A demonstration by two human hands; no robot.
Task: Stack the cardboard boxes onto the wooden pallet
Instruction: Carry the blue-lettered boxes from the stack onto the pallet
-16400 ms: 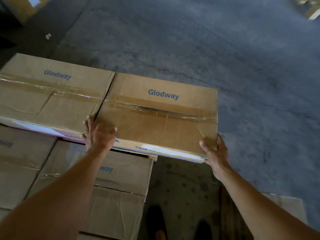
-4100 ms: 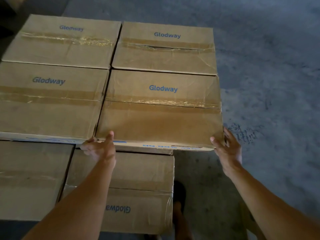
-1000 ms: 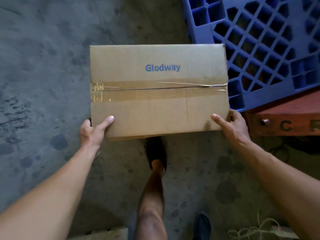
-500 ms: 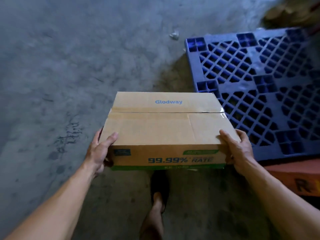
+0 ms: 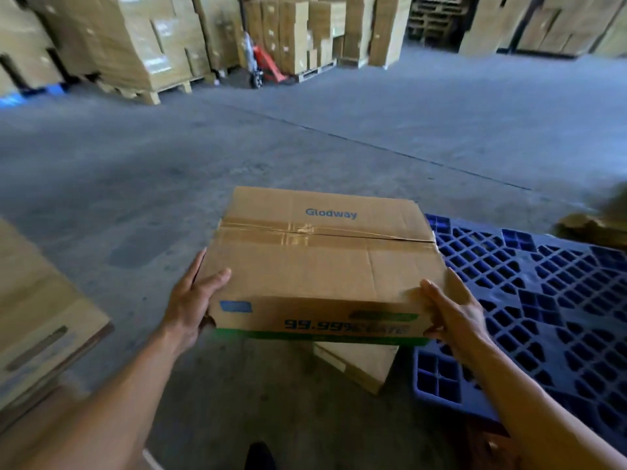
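Grip check: I see the left hand (image 5: 191, 300) and right hand (image 5: 454, 313) clamped on the near corners of the cardboard box (image 5: 322, 262) — thumbs on the top face, fingers wrapped round the sides and lower edge. The box is off the floor at frame centre.

Risks, my read:
- The hold is all at the near end and the far end hangs free. If the wrists sag, the box could pitch forward out of the grip.
- A small carton (image 5: 359, 362) lies on the floor right under the load, just beside the corner of the blue plastic pallet (image 5: 543, 300). The box hides both from the feet, and the person's shoe (image 5: 259, 456) is at bottom centre. Trip risk.
- The top tape seam is split toward its right end. I can't see the underside; if that seam is as tired, the contents could drop.
- A side carton (image 5: 40, 310) at the left edge narrows the path.
- The near pallet is plastic, not wood — I see no destination pallet close by and can't tell where it is.

Surface: bare grey concrete floor (image 5: 169, 164), stained, with a joint line crossing mid-frame.

Room: a warehouse. There's an orange pallet jack (image 5: 268, 67) at top centre-left and carton stacks (image 5: 118, 39) at upper left. Wooden pallets (image 5: 434, 18) are piled at top, right of centre. The far edges are blurred.
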